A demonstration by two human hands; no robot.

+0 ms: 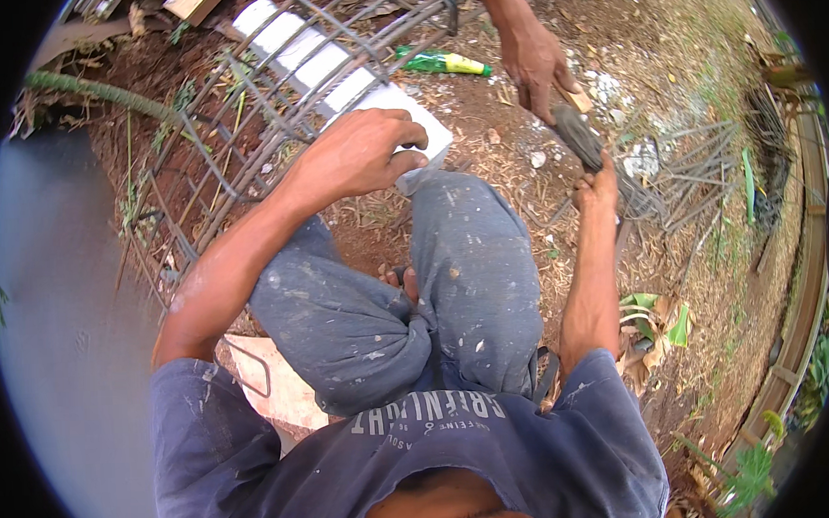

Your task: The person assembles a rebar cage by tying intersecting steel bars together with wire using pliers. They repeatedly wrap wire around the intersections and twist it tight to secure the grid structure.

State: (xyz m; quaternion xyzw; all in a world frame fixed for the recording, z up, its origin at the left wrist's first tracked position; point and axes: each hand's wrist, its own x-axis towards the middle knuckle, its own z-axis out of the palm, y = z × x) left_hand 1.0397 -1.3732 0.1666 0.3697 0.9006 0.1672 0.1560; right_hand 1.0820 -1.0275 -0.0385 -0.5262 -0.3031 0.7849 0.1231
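My left hand (370, 153) is above my knee, beside the near end of a long white block (433, 135). Its fingers are curled, with a gap between thumb and forefinger, and nothing shows in it. Out to the right, my right hand (598, 187) grips the lower end of a dark grey bundle (576, 136), which looks like thin wire. A co-worker's hand (533, 63) reaches in from the top and touches the bundle's upper end. Next to those fingers is a small piece of light wood (576, 98).
A cage of steel bars (246, 128) leans across the upper left, partly over the white block. Beyond it lies a green bottle (440, 62). Loose grey rods (704, 171) are spread on the dirt at right. A pale slab (273, 378) lies beside my left leg.
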